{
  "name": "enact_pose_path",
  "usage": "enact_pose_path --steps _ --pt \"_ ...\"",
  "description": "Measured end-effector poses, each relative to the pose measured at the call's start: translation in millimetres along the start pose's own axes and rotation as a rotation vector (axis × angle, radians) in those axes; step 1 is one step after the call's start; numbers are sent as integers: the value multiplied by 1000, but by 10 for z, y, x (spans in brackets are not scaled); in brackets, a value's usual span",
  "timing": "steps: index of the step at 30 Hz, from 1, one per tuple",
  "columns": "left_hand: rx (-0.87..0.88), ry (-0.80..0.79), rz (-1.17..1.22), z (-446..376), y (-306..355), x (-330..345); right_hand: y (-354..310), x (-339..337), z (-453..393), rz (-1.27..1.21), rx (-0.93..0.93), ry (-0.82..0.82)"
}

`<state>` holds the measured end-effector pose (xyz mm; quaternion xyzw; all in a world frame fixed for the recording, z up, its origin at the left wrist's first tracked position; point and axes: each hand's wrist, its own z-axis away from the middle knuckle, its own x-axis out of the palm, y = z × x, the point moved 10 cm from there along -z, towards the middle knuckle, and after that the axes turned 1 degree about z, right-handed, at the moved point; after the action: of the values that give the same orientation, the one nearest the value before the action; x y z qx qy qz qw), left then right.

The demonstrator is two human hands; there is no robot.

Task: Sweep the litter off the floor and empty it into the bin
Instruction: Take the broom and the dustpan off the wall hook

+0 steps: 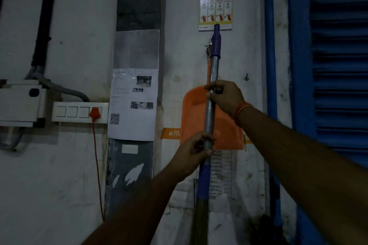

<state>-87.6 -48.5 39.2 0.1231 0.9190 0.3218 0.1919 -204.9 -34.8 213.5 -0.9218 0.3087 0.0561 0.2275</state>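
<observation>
Dim light throughout. A broom (pixel 211 105) stands near upright against the white wall (pixel 75 175), its grey metal shaft carrying a purple grip at the top end and a blue sleeve low down, with the bristle bundle showing faintly below the sleeve. The right hand (pixel 225 96) holds the shaft above its middle, fingers (pixel 212 85) curled round the front of it; orange bangles sit on that wrist. The left hand (pixel 194 152) grips the shaft lower, just above the blue sleeve, thumb and fingers wrapped round it. Directly behind the broom an orange dustpan (pixel 225 125) hangs flat on the wall, its handle running up behind the shaft toward a metal hook that is partly hidden by the purple grip. Above the broom's top end is a fire-extinguisher instruction poster (pixel 216 4). Left of the broom are printed notices (pixel 133 103) with a QR code, and further left a switch panel (pixel 79 112) with an orange plug and cord hanging down. Right of the broom stand a blue pipe (pixel 270 45) and a blue louvred shutter (pixel 338 65). A printed code list (pixel 221 173) is fixed to the wall behind the broom's lower shaft.
</observation>
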Motion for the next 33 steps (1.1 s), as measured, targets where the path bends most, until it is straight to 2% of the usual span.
enact_pose_path --steps 10,17,20,24,28,33 --pt "58 69 -80 -178 248 -54 4 -157 8 -77 23 1" --pt "62 84 5 -332 368 -148 119 -462 880 -206 67 129" --pt "80 105 4 -369 419 -165 264 -351 1364 -224 105 61" --pt "104 120 -17 -410 446 -143 332 -43 1774 -188 61 -111" --pt "140 129 -67 -419 514 -85 471 111 1923 -90 44 -187" --pt "151 133 -95 -409 632 -52 475 267 1981 -147 67 -282"
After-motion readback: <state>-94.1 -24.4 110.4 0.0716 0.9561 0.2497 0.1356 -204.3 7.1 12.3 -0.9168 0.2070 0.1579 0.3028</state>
